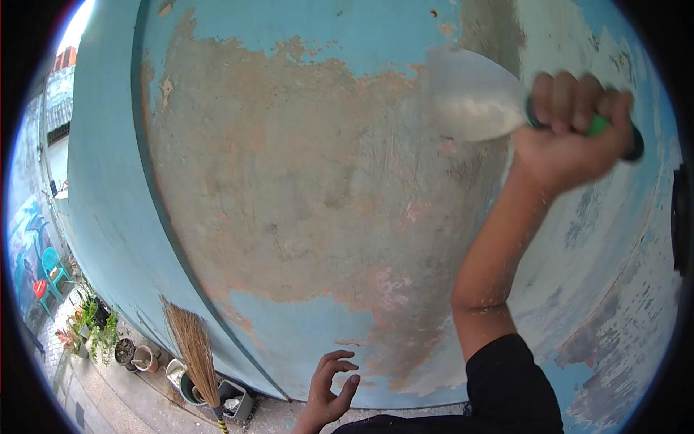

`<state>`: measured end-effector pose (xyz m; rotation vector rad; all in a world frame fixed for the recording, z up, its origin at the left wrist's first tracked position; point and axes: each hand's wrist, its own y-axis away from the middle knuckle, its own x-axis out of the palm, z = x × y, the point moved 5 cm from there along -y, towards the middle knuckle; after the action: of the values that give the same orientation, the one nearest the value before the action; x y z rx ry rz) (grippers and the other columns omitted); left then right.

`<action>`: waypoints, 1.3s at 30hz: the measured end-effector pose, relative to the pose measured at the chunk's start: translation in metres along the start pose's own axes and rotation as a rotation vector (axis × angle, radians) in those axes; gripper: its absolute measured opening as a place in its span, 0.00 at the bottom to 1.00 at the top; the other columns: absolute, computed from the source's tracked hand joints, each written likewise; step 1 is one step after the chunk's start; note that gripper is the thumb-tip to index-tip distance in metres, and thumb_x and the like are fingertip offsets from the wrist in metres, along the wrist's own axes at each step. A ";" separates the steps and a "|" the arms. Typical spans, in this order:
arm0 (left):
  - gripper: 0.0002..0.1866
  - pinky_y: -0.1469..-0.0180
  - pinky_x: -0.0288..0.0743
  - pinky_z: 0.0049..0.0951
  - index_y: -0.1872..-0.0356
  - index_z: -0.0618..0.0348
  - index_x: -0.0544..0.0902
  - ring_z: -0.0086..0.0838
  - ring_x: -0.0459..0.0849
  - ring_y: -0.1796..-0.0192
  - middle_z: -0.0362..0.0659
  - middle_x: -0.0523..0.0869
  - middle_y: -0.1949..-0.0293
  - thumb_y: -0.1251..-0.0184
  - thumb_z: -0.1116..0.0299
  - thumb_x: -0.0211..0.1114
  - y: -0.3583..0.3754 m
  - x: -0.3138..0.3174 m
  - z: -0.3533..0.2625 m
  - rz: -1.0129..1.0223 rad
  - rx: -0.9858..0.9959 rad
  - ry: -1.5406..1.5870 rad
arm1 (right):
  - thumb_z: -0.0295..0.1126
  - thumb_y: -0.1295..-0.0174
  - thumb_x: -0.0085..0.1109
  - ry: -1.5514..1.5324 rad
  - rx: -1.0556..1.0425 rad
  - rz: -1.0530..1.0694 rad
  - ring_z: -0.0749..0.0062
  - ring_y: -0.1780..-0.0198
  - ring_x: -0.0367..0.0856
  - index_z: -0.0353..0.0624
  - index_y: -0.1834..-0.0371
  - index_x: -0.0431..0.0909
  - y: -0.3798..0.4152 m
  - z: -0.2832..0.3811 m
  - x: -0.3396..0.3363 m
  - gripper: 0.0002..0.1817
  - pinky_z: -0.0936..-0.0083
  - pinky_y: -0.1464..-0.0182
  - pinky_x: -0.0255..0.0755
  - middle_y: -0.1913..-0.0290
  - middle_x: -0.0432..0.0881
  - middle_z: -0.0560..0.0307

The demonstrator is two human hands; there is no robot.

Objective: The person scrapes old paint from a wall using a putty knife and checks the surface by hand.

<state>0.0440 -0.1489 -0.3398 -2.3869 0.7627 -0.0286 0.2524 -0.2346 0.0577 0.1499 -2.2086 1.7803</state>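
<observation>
My right hand is wrapped round the green and black handle of a wide-bladed scraper. The blade points left, its far edge at the wall and blurred by motion. Around it is the wall, where blue paint has come off in a large patch and bare grey-brown plaster shows with ragged edges. My left hand hangs low in front of the wall, fingers loosely bent and apart from the thumb, holding nothing.
A straw broom leans at the lower left, beside a grey bin and several pots. Potted plants line the wall's foot farther left, near a teal chair. A raised blue strip runs down the wall.
</observation>
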 end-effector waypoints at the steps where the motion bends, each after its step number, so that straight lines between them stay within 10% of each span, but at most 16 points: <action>1: 0.09 0.39 0.70 0.36 0.56 0.62 0.77 0.40 0.77 0.40 0.54 0.78 0.44 0.36 0.76 0.65 0.002 -0.001 0.007 -0.001 -0.029 0.038 | 0.39 0.30 0.46 0.035 -0.025 0.021 0.79 0.84 0.55 0.51 0.82 0.59 -0.001 -0.003 0.004 0.20 0.77 0.78 0.49 0.86 0.56 0.68; 14: 0.09 0.45 0.75 0.34 0.56 0.63 0.79 0.40 0.80 0.44 0.54 0.80 0.46 0.35 0.74 0.66 0.017 0.000 0.018 0.057 -0.068 0.025 | 0.39 0.30 0.50 0.044 0.096 -0.054 0.79 0.85 0.50 0.52 0.81 0.57 0.004 -0.030 0.006 0.20 0.76 0.78 0.48 0.85 0.54 0.69; 18: 0.09 0.42 0.75 0.35 0.55 0.62 0.77 0.37 0.79 0.42 0.52 0.79 0.45 0.34 0.76 0.66 0.020 0.004 0.020 0.156 -0.153 0.079 | 0.38 0.30 0.51 -0.106 -0.116 0.235 0.78 0.85 0.57 0.48 0.81 0.59 -0.001 -0.001 0.005 0.20 0.75 0.78 0.54 0.83 0.58 0.67; 21: 0.09 0.42 0.74 0.33 0.53 0.61 0.77 0.34 0.80 0.43 0.49 0.80 0.47 0.33 0.76 0.64 0.023 0.002 0.012 0.161 -0.087 -0.014 | 0.41 0.30 0.47 0.067 0.119 -0.093 0.79 0.85 0.52 0.52 0.82 0.57 0.007 -0.041 0.022 0.21 0.77 0.78 0.49 0.86 0.55 0.69; 39: 0.11 0.49 0.76 0.32 0.47 0.59 0.78 0.33 0.79 0.44 0.46 0.78 0.45 0.27 0.74 0.61 0.033 -0.009 0.040 0.164 -0.132 0.161 | 0.37 0.30 0.49 0.182 -0.057 -0.007 0.80 0.86 0.50 0.52 0.83 0.54 -0.006 -0.002 0.009 0.22 0.77 0.79 0.48 0.85 0.55 0.70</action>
<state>0.0280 -0.1425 -0.3895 -2.4598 1.0639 -0.1066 0.2457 -0.2334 0.0660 -0.0169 -2.1240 1.6544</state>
